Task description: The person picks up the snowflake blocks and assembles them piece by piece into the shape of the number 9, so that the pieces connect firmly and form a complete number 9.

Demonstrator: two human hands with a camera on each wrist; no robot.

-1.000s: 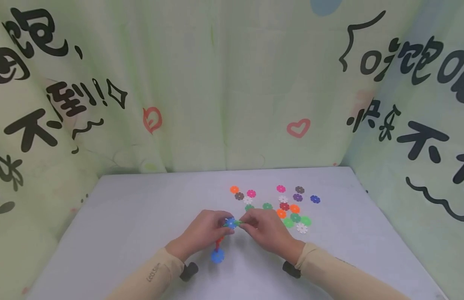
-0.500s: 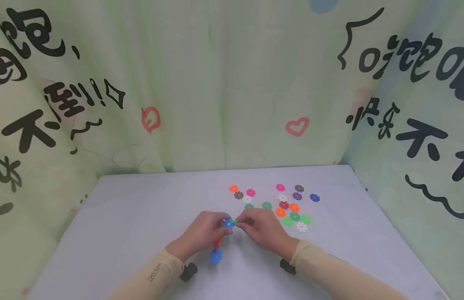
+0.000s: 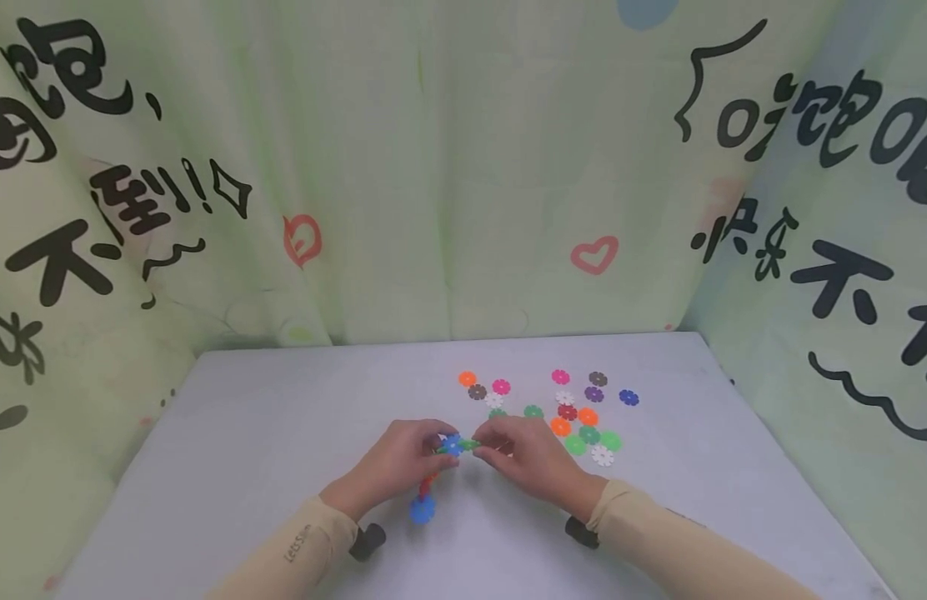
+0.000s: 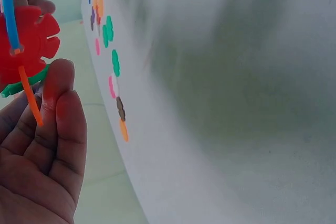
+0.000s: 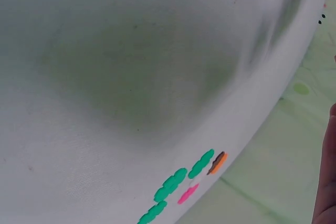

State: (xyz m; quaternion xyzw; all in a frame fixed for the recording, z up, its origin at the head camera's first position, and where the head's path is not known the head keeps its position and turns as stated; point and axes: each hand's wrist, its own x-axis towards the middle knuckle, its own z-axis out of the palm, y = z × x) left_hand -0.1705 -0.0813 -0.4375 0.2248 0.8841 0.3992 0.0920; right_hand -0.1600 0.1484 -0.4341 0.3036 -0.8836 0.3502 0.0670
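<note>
My left hand (image 3: pixel 399 458) grips a joined chain of notched plastic snowflake discs above the table. A blue disc (image 3: pixel 453 447) shows between its thumb and fingers, and a second blue disc (image 3: pixel 423 509) hangs at the chain's lower end. In the left wrist view a red disc (image 4: pixel 26 43) faces the camera, with an orange disc (image 4: pixel 30 95) edge-on and a green disc (image 4: pixel 26 85) by the fingertips. My right hand (image 3: pixel 534 458) pinches a green disc (image 3: pixel 469 445) at the right side of the upper blue one. The right wrist view shows only a sliver of hand.
Loose discs lie scattered behind and right of the hands, including an orange disc (image 3: pixel 467 379), a dark blue disc (image 3: pixel 629 397) and a white disc (image 3: pixel 602 455). The white table (image 3: pixel 283 400) meets a printed curtain (image 3: pixel 373 183) at its back and sides.
My left hand has shifted slightly left with the chain, and the lower blue disc has swung left. More green shows between the hands. The right hand has hardly moved.
</note>
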